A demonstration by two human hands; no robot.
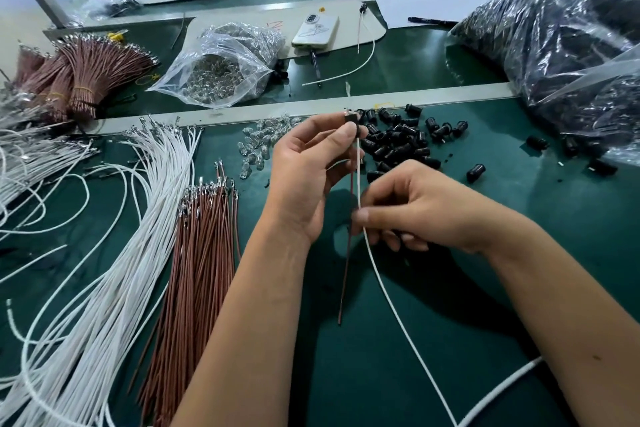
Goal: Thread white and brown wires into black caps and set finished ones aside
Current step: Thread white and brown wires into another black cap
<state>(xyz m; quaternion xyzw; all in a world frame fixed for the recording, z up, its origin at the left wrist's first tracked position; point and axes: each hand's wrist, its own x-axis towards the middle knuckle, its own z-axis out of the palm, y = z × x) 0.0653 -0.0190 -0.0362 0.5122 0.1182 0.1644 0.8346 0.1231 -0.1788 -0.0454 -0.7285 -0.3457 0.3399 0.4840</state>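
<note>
black cap (350,117) half hidden, pinched in left grip (308,170); right grip (408,211) pinches white wire (384,291).

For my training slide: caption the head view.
Left hand holds a black cap while right hand feeds wires.

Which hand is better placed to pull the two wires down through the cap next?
Right. The right hand already pinches the white wire and brown wire below the black cap, while the left hand's grip steadies that cap.
</note>
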